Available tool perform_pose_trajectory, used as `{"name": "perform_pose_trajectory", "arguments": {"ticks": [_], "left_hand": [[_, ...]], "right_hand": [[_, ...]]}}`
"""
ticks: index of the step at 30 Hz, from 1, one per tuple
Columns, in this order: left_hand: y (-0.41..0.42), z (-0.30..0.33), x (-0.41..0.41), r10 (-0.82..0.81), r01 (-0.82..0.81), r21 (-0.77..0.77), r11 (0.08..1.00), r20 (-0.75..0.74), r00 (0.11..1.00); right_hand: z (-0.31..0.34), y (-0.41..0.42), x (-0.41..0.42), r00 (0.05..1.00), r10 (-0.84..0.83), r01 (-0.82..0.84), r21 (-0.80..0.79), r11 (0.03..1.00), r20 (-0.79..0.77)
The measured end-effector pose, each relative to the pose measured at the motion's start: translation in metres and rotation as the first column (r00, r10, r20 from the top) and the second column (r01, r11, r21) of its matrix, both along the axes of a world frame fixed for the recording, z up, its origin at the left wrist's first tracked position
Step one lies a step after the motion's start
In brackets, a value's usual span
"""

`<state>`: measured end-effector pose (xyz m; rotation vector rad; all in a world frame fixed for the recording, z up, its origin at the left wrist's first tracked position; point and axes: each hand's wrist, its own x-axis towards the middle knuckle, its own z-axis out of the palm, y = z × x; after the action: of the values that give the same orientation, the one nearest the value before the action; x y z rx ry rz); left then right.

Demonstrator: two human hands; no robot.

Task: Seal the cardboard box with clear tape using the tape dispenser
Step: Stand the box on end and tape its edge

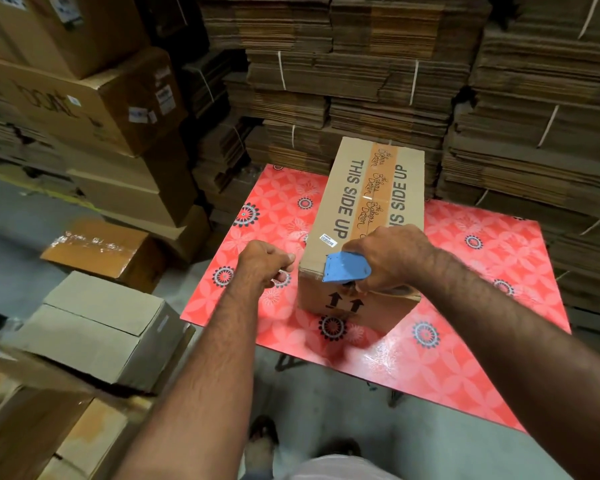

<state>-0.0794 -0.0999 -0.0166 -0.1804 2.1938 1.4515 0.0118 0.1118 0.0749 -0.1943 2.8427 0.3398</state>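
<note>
Stacked flat cartons wall in the red patterned table (482, 271), where the cardboard box (340, 216) sits taped along its top seam. My right hand (392, 258) grips the blue tape dispenser (347, 266) at the near edge, my left hand (265, 263) is clenched beside the box; I judge only cutting remains.

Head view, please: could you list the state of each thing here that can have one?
Box: flaps shut, printed tape along the top seam, upright on the table.
Dispenser: held at the box's near top edge.
Right hand: closed around the dispenser.
Left hand: closed in a loose fist beside the box; whether it pinches tape cannot be told.
Floor box: flaps shut, no tape seen.
</note>
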Motion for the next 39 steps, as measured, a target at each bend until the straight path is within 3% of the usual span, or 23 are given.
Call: {"name": "perform_pose_trajectory", "arguments": {"ticks": [7,15,17,19,21,22,25,27,29,30,31,33,35,39], "left_hand": [[-0.002,-0.009,-0.003,-0.069,0.069,0.0,0.998,-0.009,0.998],[-0.001,-0.028,0.0,-0.153,0.139,0.082,0.987,0.201,0.968],[-0.002,-0.03,0.0,-0.108,0.106,0.021,0.994,0.119,0.987],[-0.002,-0.03,0.003,0.02,-0.028,-0.073,0.997,-0.099,0.995],[0.001,-0.022,0.012,0.135,-0.138,0.007,0.99,-0.281,0.95],[0.006,-0.017,0.018,0.145,-0.122,0.1,0.987,-0.262,0.954],[0.017,-0.009,0.035,0.016,-0.002,0.267,0.964,-0.049,0.999],[0.017,-0.007,0.038,-0.11,0.099,0.246,0.964,0.034,0.993],[0.014,-0.003,0.037,-0.205,0.2,0.176,0.964,0.01,0.979],[0.011,-0.002,0.037,-0.234,0.248,0.134,0.959,-0.108,0.966],[0.008,-0.003,0.037,-0.269,0.306,0.107,0.946,-0.267,0.925],[-0.004,-0.012,0.038,-0.418,0.488,-0.032,0.872,-0.566,0.71],[-0.015,-0.032,0.039,-0.583,0.602,-0.229,0.765,-0.643,0.496],[-0.021,-0.049,0.037,-0.682,0.568,-0.441,0.695,-0.655,0.326]], "right_hand": [[0.004,-0.01,-0.006,0.997,-0.025,0.023,0.031,0.999,0.074],[0.005,-0.018,-0.012,0.993,-0.04,0.033,0.072,0.997,0.108],[0.005,-0.02,-0.012,0.992,-0.051,0.043,0.078,0.996,0.112],[0.005,-0.022,-0.013,0.992,-0.059,0.051,0.075,0.996,0.114],[0.004,-0.022,-0.012,0.993,-0.062,0.054,0.073,0.996,0.103],[0.004,-0.022,-0.012,0.993,-0.062,0.055,0.073,0.996,0.097],[0.003,-0.022,-0.011,0.994,-0.072,0.066,0.073,0.995,0.088],[0.002,-0.021,-0.012,0.993,-0.081,0.075,0.076,0.994,0.08],[0.001,-0.023,-0.012,0.993,-0.084,0.079,0.07,0.994,0.077],[0.0,-0.024,-0.011,0.995,-0.08,0.075,0.073,0.995,0.067],[-0.002,-0.024,-0.01,0.996,-0.077,0.072,0.08,0.994,0.052],[-0.004,-0.023,-0.007,0.996,-0.081,0.078,0.09,0.993,0.035],[-0.005,-0.023,-0.006,0.997,-0.073,0.068,0.124,0.99,0.038],[0.002,-0.025,-0.009,0.993,-0.078,0.065,0.141,0.988,0.092]]}}
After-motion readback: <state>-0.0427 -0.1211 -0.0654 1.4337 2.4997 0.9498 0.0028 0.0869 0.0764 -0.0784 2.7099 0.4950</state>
